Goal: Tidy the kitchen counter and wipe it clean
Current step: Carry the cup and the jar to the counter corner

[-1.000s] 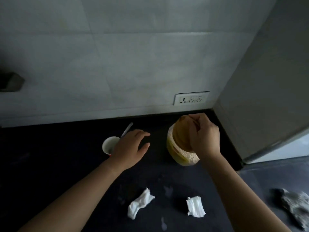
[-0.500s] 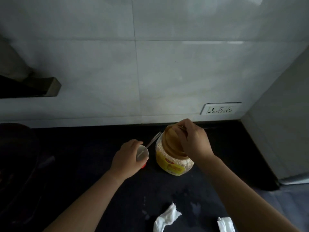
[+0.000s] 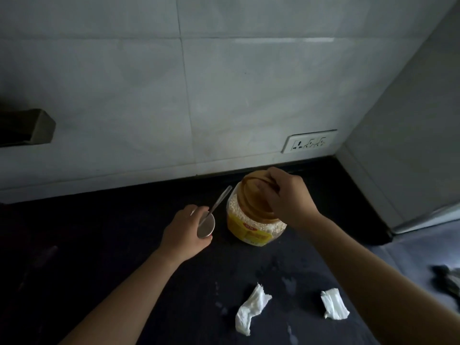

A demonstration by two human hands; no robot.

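Note:
A clear plastic jar of oats (image 3: 251, 220) with a yellow label and a brown lid stands on the black counter (image 3: 112, 232) near the back wall. My right hand (image 3: 288, 195) grips the jar's lid from above. To the jar's left, my left hand (image 3: 185, 229) is wrapped around a small white cup (image 3: 206, 225) with a metal spoon (image 3: 220, 200) leaning out of it. Two crumpled white tissues (image 3: 251, 310) (image 3: 333, 303) lie on the counter in front, among small wet spots.
A white tiled wall (image 3: 224, 95) backs the counter, with a socket plate (image 3: 310, 144) low at the right. A grey cabinet side (image 3: 410, 145) closes the right end. A dark metal fixture (image 3: 27, 128) juts out at the left. A grey cloth (image 3: 448, 280) lies at the right edge.
My left hand has moved onto the cup and closed around it. My right hand has stayed on the jar's lid. The view has shifted, so the tissues sit lower in the frame.

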